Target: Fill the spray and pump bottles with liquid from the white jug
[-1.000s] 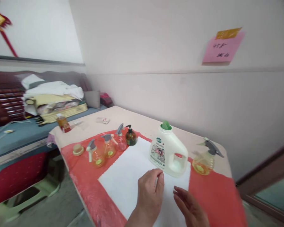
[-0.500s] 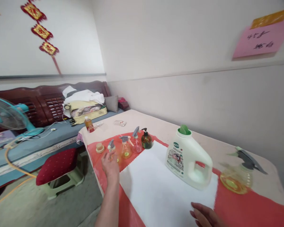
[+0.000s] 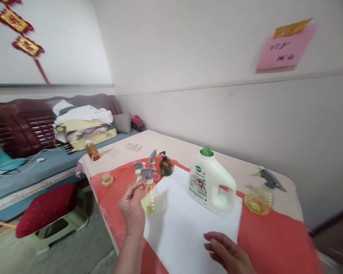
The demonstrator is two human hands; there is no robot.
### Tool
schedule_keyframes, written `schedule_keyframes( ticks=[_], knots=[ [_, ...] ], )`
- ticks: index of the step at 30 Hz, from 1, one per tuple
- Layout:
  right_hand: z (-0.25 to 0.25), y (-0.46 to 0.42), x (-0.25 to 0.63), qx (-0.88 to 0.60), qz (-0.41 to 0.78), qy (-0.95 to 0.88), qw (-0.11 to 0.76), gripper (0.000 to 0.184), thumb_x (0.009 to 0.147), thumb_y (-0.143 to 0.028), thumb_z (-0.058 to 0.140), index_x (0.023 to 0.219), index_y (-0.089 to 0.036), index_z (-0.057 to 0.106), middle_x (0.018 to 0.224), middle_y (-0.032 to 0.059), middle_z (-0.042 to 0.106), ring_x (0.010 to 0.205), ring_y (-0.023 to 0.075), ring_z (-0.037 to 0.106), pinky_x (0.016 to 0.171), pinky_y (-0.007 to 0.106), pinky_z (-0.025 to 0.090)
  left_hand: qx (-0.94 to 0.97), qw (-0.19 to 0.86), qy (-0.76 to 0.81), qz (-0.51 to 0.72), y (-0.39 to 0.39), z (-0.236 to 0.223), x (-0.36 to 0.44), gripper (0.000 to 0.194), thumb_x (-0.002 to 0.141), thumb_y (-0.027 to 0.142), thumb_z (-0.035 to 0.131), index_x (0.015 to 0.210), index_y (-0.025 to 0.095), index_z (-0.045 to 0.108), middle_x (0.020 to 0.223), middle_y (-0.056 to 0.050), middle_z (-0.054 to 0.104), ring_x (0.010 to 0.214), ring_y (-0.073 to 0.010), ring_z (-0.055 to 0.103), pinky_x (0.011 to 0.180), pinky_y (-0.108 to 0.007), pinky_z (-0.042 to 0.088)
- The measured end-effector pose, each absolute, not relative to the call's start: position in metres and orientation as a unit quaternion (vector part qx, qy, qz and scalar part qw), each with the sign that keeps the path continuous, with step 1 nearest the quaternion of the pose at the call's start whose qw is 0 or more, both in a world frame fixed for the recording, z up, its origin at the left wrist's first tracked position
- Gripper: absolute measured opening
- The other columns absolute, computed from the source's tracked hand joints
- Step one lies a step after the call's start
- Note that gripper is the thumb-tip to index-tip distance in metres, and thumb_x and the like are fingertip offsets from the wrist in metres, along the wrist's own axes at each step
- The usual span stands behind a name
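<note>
My left hand is closed on a small clear spray bottle with a grey trigger head and yellowish liquid. The bottle is upright over the left edge of a white sheet; whether its base touches the sheet I cannot tell. Low over the sheet's near right part is my right hand, holding nothing, fingers apart. A pale green detergent jug with a green cap stands beyond it. Behind the held bottle are a pink spray bottle, another partly hidden grey trigger head and a dark pump bottle.
A larger spray bottle with yellow liquid stands on the right. At the left of the red cloth sits a round beige object. A small amber bottle is near the table's far left edge. A red-topped stool stands beside the table.
My left hand has taken hold of a spray bottle and moved it from the red cloth rightward over the white sheet's edge. The camera view has turned right.
</note>
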State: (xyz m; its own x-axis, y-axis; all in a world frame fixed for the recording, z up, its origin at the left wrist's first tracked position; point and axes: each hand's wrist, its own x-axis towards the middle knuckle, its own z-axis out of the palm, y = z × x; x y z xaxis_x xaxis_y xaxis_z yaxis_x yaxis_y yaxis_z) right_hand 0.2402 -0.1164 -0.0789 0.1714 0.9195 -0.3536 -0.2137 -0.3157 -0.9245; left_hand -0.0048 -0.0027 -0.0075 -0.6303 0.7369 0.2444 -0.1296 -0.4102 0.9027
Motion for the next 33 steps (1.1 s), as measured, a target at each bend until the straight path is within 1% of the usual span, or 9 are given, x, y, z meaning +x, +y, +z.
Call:
schedule_keyframes(
  ticks=[4, 9, 13, 16, 19, 21, 25, 29, 33],
  knots=[
    [-0.082, -0.118, 0.228, -0.470, 0.654, -0.174, 0.566, 0.051, 0.065, -0.063, 0.072, 0.097, -0.023, 0.070, 0.119, 0.0089, 0.066, 0.111, 0.0266, 0.059, 0.092, 0.039, 0.047, 0.255, 0.507, 0.326, 0.756, -0.010, -0.010, 0.027, 0.007, 0.058, 0.018, 0.071, 0.066, 0.017, 0.073, 0.069, -0.004, 0.070, 0.067, -0.0158, 0.065, 0.071, -0.032, 0.052],
    [-0.088, -0.121, 0.216, -0.286, 0.741, -0.130, 0.593, 0.061, 0.066, -0.060, 0.073, 0.119, -0.033, 0.058, 0.146, 0.0035, 0.044, 0.121, 0.0267, 0.050, 0.093, 0.044, 0.044, 0.225, 0.647, 0.296, 0.666, -0.033, -0.015, 0.067, 0.008, 0.060, 0.014, 0.071, 0.068, 0.016, 0.074, 0.075, -0.007, 0.072, 0.071, -0.0153, 0.065, 0.072, -0.029, 0.053],
    [-0.084, -0.120, 0.205, -0.294, 0.731, -0.205, 0.580, 0.080, 0.057, -0.042, 0.082, 0.129, -0.031, 0.049, 0.129, 0.0071, 0.056, 0.101, 0.0223, 0.059, 0.077, 0.032, 0.045, 0.249, 0.685, 0.273, 0.628, -0.048, -0.014, 0.082, 0.006, 0.063, 0.014, 0.073, 0.069, 0.015, 0.074, 0.077, -0.007, 0.072, 0.071, -0.0152, 0.065, 0.073, -0.029, 0.053],
    [-0.083, -0.119, 0.200, -0.294, 0.708, -0.252, 0.590, 0.085, 0.046, -0.040, 0.086, 0.123, -0.026, 0.053, 0.111, 0.0068, 0.064, 0.095, 0.0242, 0.061, 0.076, 0.033, 0.043, 0.268, 0.715, 0.256, 0.592, -0.048, -0.010, 0.077, 0.013, 0.065, 0.015, 0.072, 0.078, 0.015, 0.075, 0.085, -0.010, 0.073, 0.074, -0.0162, 0.066, 0.075, -0.030, 0.053],
    [-0.084, -0.122, 0.201, -0.278, 0.718, -0.242, 0.590, 0.068, 0.056, -0.045, 0.081, 0.116, -0.021, 0.058, 0.102, 0.0081, 0.067, 0.092, 0.0238, 0.062, 0.076, 0.033, 0.043, 0.259, 0.736, 0.251, 0.573, -0.041, -0.008, 0.063, 0.041, 0.071, 0.018, 0.069, 0.112, 0.021, 0.068, 0.101, -0.011, 0.072, 0.070, -0.0138, 0.065, 0.070, -0.028, 0.052],
    [-0.086, -0.126, 0.204, -0.255, 0.738, -0.218, 0.585, 0.059, 0.068, -0.053, 0.071, 0.115, -0.019, 0.058, 0.097, 0.0103, 0.068, 0.081, 0.0206, 0.062, 0.065, 0.029, 0.043, 0.233, 0.724, 0.272, 0.589, -0.036, -0.009, 0.057, 0.051, 0.075, 0.021, 0.066, 0.125, 0.024, 0.059, 0.105, -0.011, 0.071, 0.065, -0.0105, 0.063, 0.064, -0.024, 0.051],
    [-0.086, -0.134, 0.203, -0.207, 0.786, -0.206, 0.545, 0.065, 0.074, -0.067, 0.057, 0.107, -0.012, 0.063, 0.082, 0.0138, 0.068, 0.062, 0.0180, 0.060, 0.047, 0.024, 0.036, 0.259, 0.746, 0.322, 0.522, -0.040, -0.012, 0.069, 0.046, 0.073, 0.027, 0.072, 0.117, 0.020, 0.062, 0.102, -0.011, 0.071, 0.083, -0.0173, 0.067, 0.076, -0.028, 0.051],
    [-0.080, -0.137, 0.194, -0.254, 0.781, -0.200, 0.534, 0.049, 0.077, -0.058, 0.059, 0.099, -0.015, 0.064, 0.083, 0.0094, 0.068, 0.061, 0.0152, 0.058, 0.055, 0.026, 0.041, 0.311, 0.772, 0.333, 0.442, -0.049, -0.015, 0.087, 0.037, 0.074, 0.045, 0.072, 0.095, 0.016, 0.064, 0.087, -0.011, 0.071, 0.081, -0.0225, 0.067, 0.072, -0.032, 0.050],
    [-0.079, -0.132, 0.196, -0.346, 0.695, -0.334, 0.534, 0.058, 0.072, -0.067, 0.060, 0.100, -0.016, 0.060, 0.079, 0.0064, 0.067, 0.059, 0.0158, 0.056, 0.056, 0.029, 0.041, 0.349, 0.712, 0.387, 0.471, -0.053, -0.015, 0.088, 0.032, 0.078, 0.048, 0.068, 0.087, 0.018, 0.060, 0.086, -0.008, 0.071, 0.080, -0.0212, 0.067, 0.071, -0.031, 0.049]
  ],
)
